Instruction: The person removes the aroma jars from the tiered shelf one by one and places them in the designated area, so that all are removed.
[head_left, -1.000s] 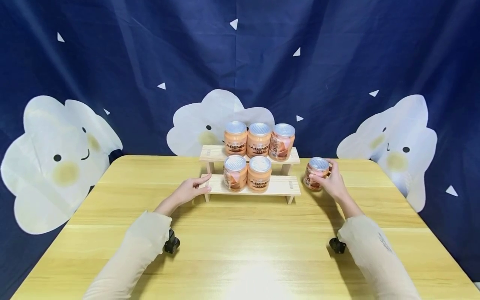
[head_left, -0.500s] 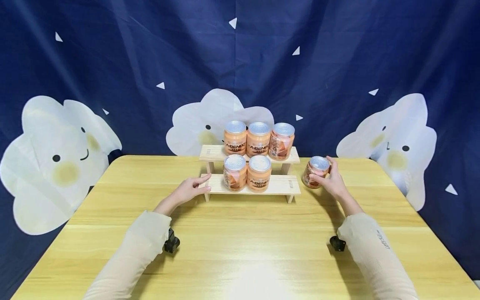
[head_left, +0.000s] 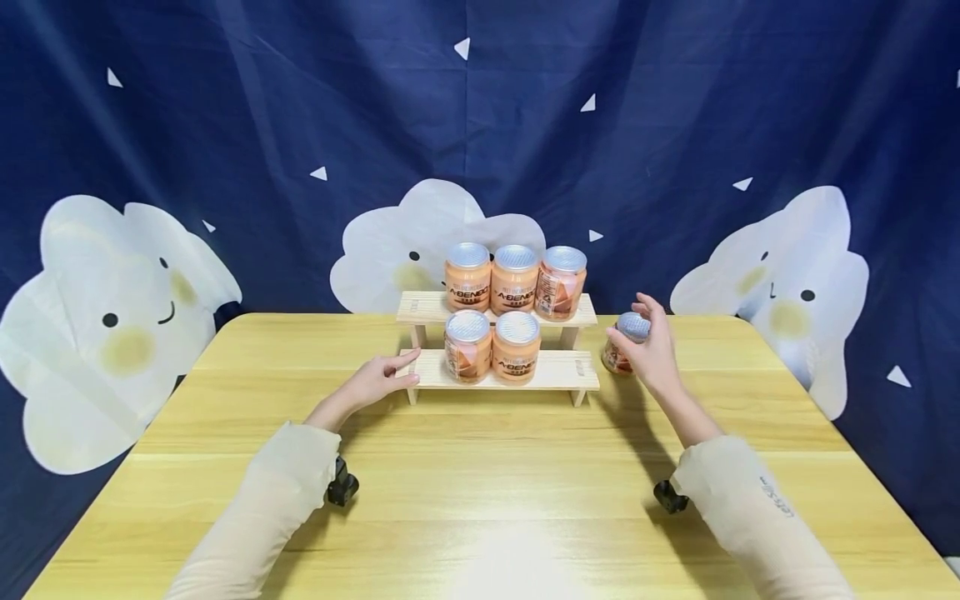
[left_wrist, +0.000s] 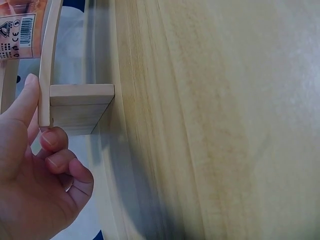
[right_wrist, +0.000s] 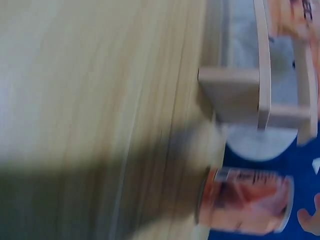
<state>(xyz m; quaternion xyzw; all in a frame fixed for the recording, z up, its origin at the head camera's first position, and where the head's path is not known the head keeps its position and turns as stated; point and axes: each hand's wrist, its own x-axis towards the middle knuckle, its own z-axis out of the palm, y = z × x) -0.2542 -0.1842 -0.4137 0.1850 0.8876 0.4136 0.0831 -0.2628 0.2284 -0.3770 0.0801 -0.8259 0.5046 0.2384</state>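
Note:
My left hand (head_left: 375, 382) pinches the left end of the lower board of a two-step wooden display stand (head_left: 561, 369). In the left wrist view its thumb lies against one face of the board (left_wrist: 47, 65), and the index finger against the other. On the table right of the stand, an orange jar (head_left: 617, 358) with a silver lid stands upright. My right hand (head_left: 654, 350) is raised just over and right of this jar, partly covering it, thumb and fingers spread. In the right wrist view, fingertips (right_wrist: 311, 220) show apart from the lid of the jar (right_wrist: 245, 201).
Three similar jars (head_left: 514, 282) line the upper step. Two more, a left jar (head_left: 468, 348) and a right jar (head_left: 516, 350), stand on the lower step. A dark blue curtain (head_left: 525, 100) with white clouds hangs behind the wooden table (head_left: 450, 467).
My right hand has let go of the jar and risen off it, after the jar shifted slightly left and back. The left hand has kept its hold on the stand.

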